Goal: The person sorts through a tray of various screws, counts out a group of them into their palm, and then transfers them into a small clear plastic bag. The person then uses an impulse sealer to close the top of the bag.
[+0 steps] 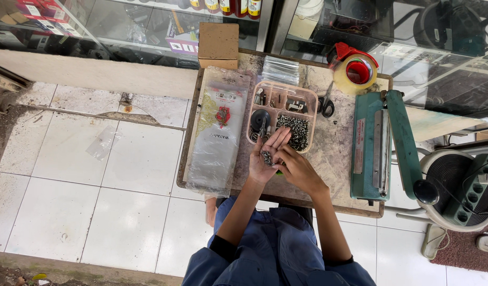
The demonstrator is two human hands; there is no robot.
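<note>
1. Both hands meet at the near-centre of the table (336, 175); left hand (265, 159) lies palm up w/ small screws (267, 157) on it, right hand (298, 169) touching beside it.
2. Straight ahead of the grip: compartment tray (282, 114), fingertips at its rim, so no free path fwd.
3. Left of grip: stack of clear plastic bags (217, 132), just beside the wrist.
4. Right of grip: bare strip of tabletop, then the green sealer machine (376, 145).
5. Far side beyond tray: scissors (326, 103), tape dispenser (354, 69), cardboard box (218, 45).
6. Near edge behind the hands is open.
</note>
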